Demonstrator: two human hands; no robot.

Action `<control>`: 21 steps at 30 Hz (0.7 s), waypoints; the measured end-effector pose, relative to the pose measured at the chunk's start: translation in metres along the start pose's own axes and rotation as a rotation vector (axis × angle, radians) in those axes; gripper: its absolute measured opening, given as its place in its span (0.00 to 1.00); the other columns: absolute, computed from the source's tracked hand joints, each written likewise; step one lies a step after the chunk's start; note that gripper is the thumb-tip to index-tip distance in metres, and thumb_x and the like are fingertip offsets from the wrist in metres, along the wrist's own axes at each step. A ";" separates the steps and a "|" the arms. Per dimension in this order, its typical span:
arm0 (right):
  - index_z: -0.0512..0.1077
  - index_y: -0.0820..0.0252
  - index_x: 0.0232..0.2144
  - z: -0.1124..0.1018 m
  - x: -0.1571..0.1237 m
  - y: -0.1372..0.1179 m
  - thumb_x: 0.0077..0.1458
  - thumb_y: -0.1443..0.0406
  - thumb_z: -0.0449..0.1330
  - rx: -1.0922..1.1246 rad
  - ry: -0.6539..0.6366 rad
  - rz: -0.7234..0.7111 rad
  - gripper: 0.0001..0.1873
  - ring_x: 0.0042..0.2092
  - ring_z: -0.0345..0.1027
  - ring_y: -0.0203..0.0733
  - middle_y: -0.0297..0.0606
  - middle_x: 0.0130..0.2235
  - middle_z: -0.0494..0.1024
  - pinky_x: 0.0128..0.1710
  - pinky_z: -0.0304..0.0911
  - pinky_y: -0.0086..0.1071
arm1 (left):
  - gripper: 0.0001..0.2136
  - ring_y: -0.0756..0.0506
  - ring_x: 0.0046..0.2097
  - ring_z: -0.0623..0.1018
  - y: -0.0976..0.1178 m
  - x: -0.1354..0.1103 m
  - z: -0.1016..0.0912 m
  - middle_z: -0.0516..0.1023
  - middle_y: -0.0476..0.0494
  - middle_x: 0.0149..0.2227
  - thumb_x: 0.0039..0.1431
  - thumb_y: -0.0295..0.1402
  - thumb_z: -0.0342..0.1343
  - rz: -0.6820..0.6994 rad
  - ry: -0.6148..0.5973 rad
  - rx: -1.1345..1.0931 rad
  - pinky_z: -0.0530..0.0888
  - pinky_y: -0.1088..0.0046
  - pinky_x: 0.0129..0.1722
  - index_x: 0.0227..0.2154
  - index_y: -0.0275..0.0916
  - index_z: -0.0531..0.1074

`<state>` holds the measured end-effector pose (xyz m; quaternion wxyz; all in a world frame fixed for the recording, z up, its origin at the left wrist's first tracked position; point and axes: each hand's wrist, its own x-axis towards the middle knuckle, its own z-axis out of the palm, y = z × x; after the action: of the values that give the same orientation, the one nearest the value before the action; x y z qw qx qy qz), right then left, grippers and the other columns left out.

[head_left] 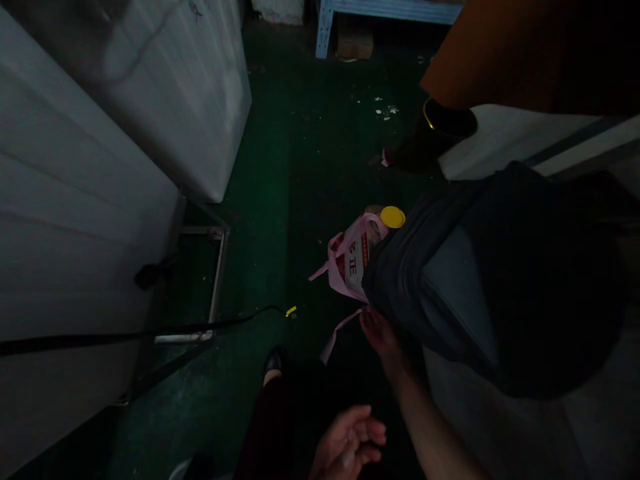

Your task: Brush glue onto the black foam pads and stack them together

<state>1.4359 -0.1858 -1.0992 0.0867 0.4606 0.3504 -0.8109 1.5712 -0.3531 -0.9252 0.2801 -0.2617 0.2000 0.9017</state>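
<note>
My right hand (379, 331) reaches forward to the lower edge of a dark cloth bundle (450, 287) that lies over a white surface at the right. Its fingertips vanish under the cloth, beside a loose pink strap. A pink plastic bag (350, 260) with red print pokes out from under the bundle, and a yellow cap (393, 217) shows at its top. My left hand (350, 443) hovers low near the bottom edge, palm up, fingers loosely spread, holding nothing.
Large white cabinets (100, 167) wall the left side above a metal frame (220, 267). A black cable (200, 327) with a yellow tip crosses the green floor. My black shoe (275, 360) is below. Another person's orange garment (525, 53) and dark shoe (445, 123) are at the upper right.
</note>
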 end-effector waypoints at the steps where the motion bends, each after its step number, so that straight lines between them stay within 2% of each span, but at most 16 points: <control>1: 0.70 0.54 0.26 -0.004 0.000 -0.001 0.46 0.70 0.58 0.001 0.025 -0.005 0.04 0.39 0.71 0.33 0.29 0.32 0.76 0.45 0.66 0.33 | 0.25 0.38 0.46 0.72 -0.001 0.002 -0.001 0.75 0.35 0.42 0.43 0.46 0.64 0.011 0.006 0.000 0.65 0.62 0.46 0.44 0.37 0.73; 5: 0.69 0.56 0.24 -0.025 -0.017 -0.008 0.46 0.71 0.57 -0.026 0.091 -0.010 0.05 0.38 0.71 0.33 0.30 0.31 0.76 0.43 0.66 0.31 | 0.26 0.40 0.46 0.71 -0.001 0.008 -0.004 0.75 0.36 0.42 0.43 0.46 0.63 0.059 -0.007 -0.043 0.65 0.66 0.43 0.45 0.38 0.73; 8: 0.70 0.56 0.25 -0.027 -0.032 -0.010 0.41 0.72 0.61 -0.069 0.096 -0.005 0.07 0.39 0.71 0.36 0.31 0.33 0.76 0.42 0.67 0.34 | 0.25 0.41 0.46 0.71 0.001 0.013 -0.008 0.75 0.37 0.43 0.43 0.45 0.64 0.057 -0.006 -0.075 0.65 0.67 0.43 0.45 0.40 0.73; 12: 0.71 0.53 0.32 0.001 -0.018 0.003 0.38 0.69 0.64 -0.098 0.047 -0.017 0.14 0.42 0.70 0.42 0.30 0.39 0.76 0.42 0.67 0.42 | 0.27 0.40 0.46 0.71 0.008 0.018 -0.010 0.74 0.36 0.44 0.44 0.45 0.63 0.057 -0.036 -0.110 0.65 0.66 0.44 0.48 0.40 0.71; 16: 0.68 0.51 0.28 0.031 0.003 0.027 0.42 0.67 0.60 -0.074 0.122 -0.111 0.08 0.38 0.70 0.31 0.23 0.32 0.75 0.44 0.65 0.31 | 0.25 0.40 0.47 0.71 0.017 0.019 -0.012 0.74 0.37 0.45 0.47 0.44 0.61 0.075 -0.036 -0.138 0.65 0.66 0.44 0.48 0.40 0.71; 18: 0.67 0.52 0.26 0.036 -0.003 0.038 0.43 0.67 0.59 -0.080 0.142 -0.142 0.05 0.36 0.70 0.30 0.24 0.29 0.74 0.42 0.64 0.27 | 0.24 0.41 0.47 0.71 0.021 0.019 -0.015 0.74 0.37 0.45 0.47 0.44 0.61 0.084 -0.017 -0.150 0.66 0.66 0.44 0.48 0.41 0.71; 21: 0.67 0.55 0.25 0.035 -0.028 0.048 0.40 0.65 0.62 -0.118 0.115 -0.157 0.06 0.33 0.70 0.32 0.27 0.26 0.74 0.36 0.66 0.27 | 0.25 0.40 0.47 0.71 0.026 0.019 -0.019 0.74 0.37 0.45 0.45 0.45 0.61 0.102 0.029 -0.168 0.66 0.66 0.45 0.47 0.41 0.72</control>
<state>1.4499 -0.2487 -1.0880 0.0299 0.4716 0.4369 -0.7654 1.5488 -0.3745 -0.9457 0.2080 -0.2867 0.1410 0.9245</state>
